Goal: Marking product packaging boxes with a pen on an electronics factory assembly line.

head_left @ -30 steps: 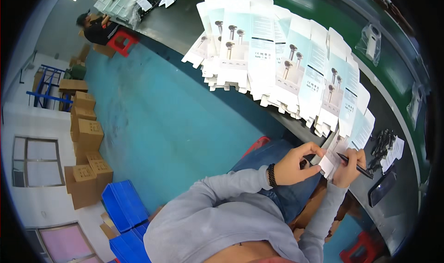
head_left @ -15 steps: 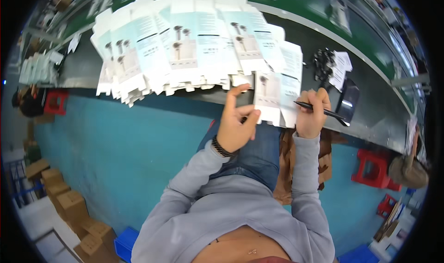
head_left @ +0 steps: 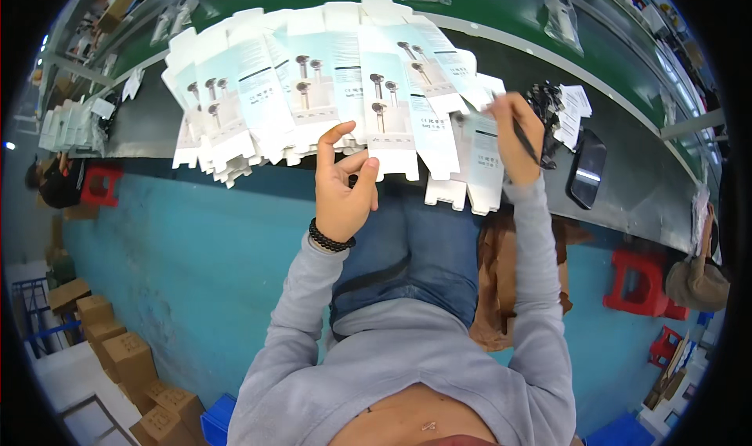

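A fanned pile of flat, unfolded product cartons (head_left: 313,93), white and pale blue with printed pictures, covers the dark bench. My left hand (head_left: 342,191), with a dark beaded bracelet at the wrist, is at the lower left corner of one flat carton (head_left: 388,117). Its thumb and bent fingers meet at that corner, while the index finger points up over the pile. In my right hand (head_left: 518,136) is a black pen (head_left: 525,142), held above the right end of the pile. Beneath that hand lies another carton (head_left: 478,160), sticking out past the bench's front edge.
To the right lie a black phone (head_left: 587,168), white paper slips (head_left: 573,109) and a tangle of black items (head_left: 546,105). Brown paper (head_left: 495,289) hangs beside my legs. A red stool (head_left: 633,284) stands at right, cardboard boxes (head_left: 125,357) at left.
My left hand has moved left, from the rightmost carton to one further along. My right hand has lifted up and away from the bench's front edge with the pen. More cartons now overlap at right.
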The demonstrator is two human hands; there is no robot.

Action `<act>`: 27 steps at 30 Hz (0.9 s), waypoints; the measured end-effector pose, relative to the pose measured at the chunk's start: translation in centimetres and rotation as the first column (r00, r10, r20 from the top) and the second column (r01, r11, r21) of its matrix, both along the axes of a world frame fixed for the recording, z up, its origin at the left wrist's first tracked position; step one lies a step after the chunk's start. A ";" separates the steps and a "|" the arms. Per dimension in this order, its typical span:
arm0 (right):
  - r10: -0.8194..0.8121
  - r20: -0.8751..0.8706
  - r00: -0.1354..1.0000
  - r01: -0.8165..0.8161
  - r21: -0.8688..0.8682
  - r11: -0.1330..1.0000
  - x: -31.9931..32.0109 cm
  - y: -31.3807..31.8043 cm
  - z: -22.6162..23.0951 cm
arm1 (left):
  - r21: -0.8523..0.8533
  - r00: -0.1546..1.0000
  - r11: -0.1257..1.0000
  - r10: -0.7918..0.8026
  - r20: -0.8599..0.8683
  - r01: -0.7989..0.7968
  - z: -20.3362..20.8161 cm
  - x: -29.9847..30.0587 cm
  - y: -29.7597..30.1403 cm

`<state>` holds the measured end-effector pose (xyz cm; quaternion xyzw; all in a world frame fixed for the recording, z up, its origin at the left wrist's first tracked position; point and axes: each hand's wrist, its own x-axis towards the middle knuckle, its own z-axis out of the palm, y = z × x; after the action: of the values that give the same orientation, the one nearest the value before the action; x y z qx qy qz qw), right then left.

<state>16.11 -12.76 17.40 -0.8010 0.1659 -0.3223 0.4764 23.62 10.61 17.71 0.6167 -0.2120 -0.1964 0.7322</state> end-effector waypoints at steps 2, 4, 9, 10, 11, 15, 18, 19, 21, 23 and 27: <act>0.101 -0.076 0.992 -0.123 -0.373 0.920 2.9 -0.6 0.6 | -0.007 1.000 1.000 0.019 0.009 -0.019 0.2 0.4 0.8; 0.190 -0.148 0.970 -0.231 -0.337 0.913 4.3 -0.6 0.2 | -0.045 1.000 0.999 -0.003 0.009 0.003 0.0 0.5 1.0; 0.320 -0.397 0.860 -0.422 -0.202 0.884 5.4 0.9 0.9 | 0.009 0.999 1.000 -0.006 0.032 0.006 1.5 1.7 1.7; 0.343 -0.395 0.852 -0.447 -0.210 0.869 5.4 1.4 0.7 | 0.019 0.998 0.999 0.031 0.048 -0.031 1.9 1.8 2.3; 0.351 -0.398 0.847 -0.460 -0.219 0.861 5.4 1.6 0.7 | 0.017 0.999 0.999 0.035 0.024 -0.036 2.5 1.8 2.6; 0.455 -0.359 0.815 -0.552 -0.244 0.797 5.9 2.7 1.1 | -0.002 0.993 0.995 0.103 0.051 -0.103 3.7 2.5 4.5; 0.503 -0.348 0.791 -0.604 -0.316 0.732 6.7 2.8 0.3 | -0.061 0.982 0.984 0.171 0.081 -0.166 4.4 3.7 5.5; 0.503 -0.350 0.790 -0.605 -0.316 0.731 6.8 3.0 0.7 | -0.095 0.971 0.973 0.220 0.089 -0.212 4.6 4.1 6.0; 0.489 -0.310 0.815 -0.577 -0.376 0.725 7.1 3.9 1.9 | -0.089 0.944 0.954 0.295 0.147 -0.285 5.1 5.2 7.4; 0.432 -0.211 0.877 -0.481 -0.406 0.777 7.5 3.9 2.0 | -0.054 0.920 0.939 0.345 0.187 -0.341 5.5 6.3 8.6; 0.163 0.068 0.984 -0.136 -0.301 0.944 8.8 5.5 5.4 | 0.018 0.843 0.871 0.470 0.261 -0.491 4.6 8.4 12.0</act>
<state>24.91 -7.22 22.78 -0.8577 0.0326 -0.3430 0.3817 31.99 22.58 22.33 0.7000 -0.1322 0.0634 0.6989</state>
